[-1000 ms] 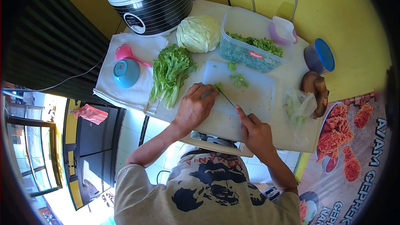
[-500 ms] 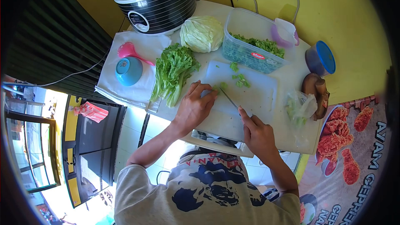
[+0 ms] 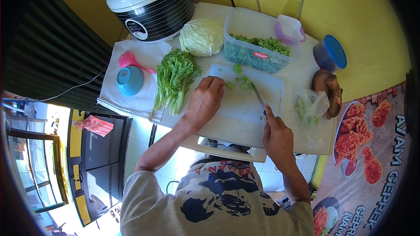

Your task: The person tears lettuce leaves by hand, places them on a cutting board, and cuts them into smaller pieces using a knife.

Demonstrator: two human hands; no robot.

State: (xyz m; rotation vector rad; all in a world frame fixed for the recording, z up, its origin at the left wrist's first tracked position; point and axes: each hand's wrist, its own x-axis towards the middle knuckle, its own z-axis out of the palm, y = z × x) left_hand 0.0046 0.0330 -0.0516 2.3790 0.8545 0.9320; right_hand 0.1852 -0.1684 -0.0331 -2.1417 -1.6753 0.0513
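Note:
My right hand [image 3: 278,136] grips a knife [image 3: 259,97], index finger stretched along its back, the blade tip beside cut lettuce pieces [image 3: 246,82]. Curled over the left part of the white cutting board [image 3: 273,100] is my left hand [image 3: 205,98], with a bit of green lettuce [image 3: 229,85] at its fingertips. Most of what it holds is hidden under the fingers. To its left lies a bunch of leaf lettuce [image 3: 176,76]. Behind the board stands a clear plastic container [image 3: 251,59] with chopped lettuce inside.
A cabbage [image 3: 201,37] and a rice cooker [image 3: 153,11] stand at the back. At left are a blue bowl [image 3: 130,81] and a pink ladle [image 3: 128,59]. On the right are a plastic bag [image 3: 311,107], a brown object [image 3: 327,89] and a blue-lidded tub [image 3: 330,54].
The knife has moved right, away from my left hand, to the cut lettuce pieces. My left hand remains curled on the board. The whole view has shifted slightly.

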